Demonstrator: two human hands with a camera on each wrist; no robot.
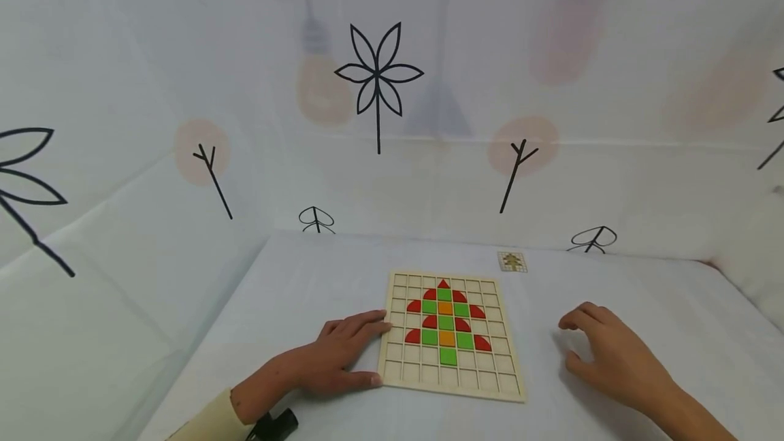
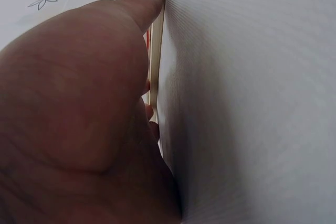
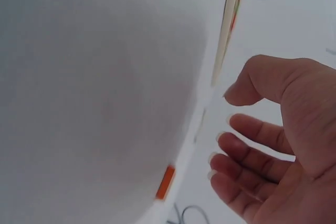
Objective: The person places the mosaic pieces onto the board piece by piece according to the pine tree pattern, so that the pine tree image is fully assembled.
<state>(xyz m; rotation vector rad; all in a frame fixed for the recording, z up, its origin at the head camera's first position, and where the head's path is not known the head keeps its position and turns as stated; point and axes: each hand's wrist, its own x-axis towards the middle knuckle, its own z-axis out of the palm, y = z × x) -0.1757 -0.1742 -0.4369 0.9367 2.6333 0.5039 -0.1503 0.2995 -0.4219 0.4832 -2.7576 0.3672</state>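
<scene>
A wooden grid board [image 1: 401,371] lies on the white table with a tree pattern of green, red and orange pieces set in its squares. A green square [image 1: 448,356] forms the bottom of the tree, and a red triangle [image 1: 444,284] tops it. My left hand [image 1: 333,359] rests at the board's left edge, fingers stretched out, fingertips and thumb at the rim. To the right of the board, my right hand [image 1: 618,359] hovers over the cloth with loosely bent fingers, thumb apart, holding nothing. In the right wrist view, an orange piece [image 3: 165,182] lies beyond that hand's fingers.
A small card [image 1: 512,262] with a tree picture on a grid lies behind the board, toward the right. White cloth printed with leaves and plants hangs around the table's back and sides. A black object [image 1: 275,425] shows under the left wrist.
</scene>
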